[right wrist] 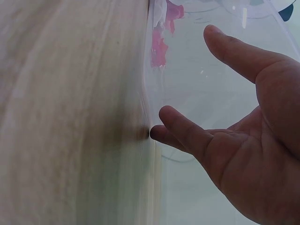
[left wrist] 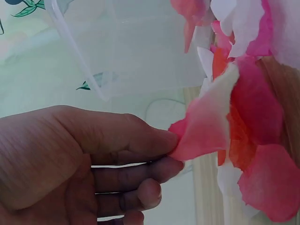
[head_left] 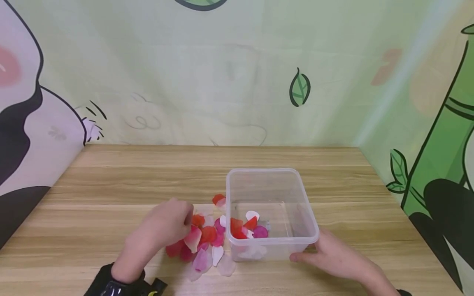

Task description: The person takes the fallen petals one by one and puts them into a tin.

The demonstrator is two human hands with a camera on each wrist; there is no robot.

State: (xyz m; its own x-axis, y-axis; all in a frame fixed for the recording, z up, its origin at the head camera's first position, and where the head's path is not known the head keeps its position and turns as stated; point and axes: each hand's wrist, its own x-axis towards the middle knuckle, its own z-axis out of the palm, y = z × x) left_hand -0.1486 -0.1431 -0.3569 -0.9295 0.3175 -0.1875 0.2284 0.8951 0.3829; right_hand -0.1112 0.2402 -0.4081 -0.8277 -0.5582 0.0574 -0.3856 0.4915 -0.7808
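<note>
My left hand (head_left: 166, 222) is over the left side of a loose pile of artificial flower petals. In the left wrist view its thumb and forefinger pinch the edge of a pink petal with a pale tip (left wrist: 206, 124). More petals in red, orange, magenta and white lie around it, such as a red petal (left wrist: 272, 183). A clear plastic box (head_left: 272, 240) stands open-topped to the right of the pile, with several petals on its floor, among them a magenta petal (head_left: 260, 232). At the box's right front corner is my right hand (head_left: 338, 255), thumb along the front and fingers spread beside the wall.
Both hands work over a wood-grain table (head_left: 148, 172). One red and pink petal (head_left: 219, 200) lies apart behind the pile, close to the box's left wall. A printed cloth backdrop (head_left: 185, 82) rises along the table's far edge and both sides.
</note>
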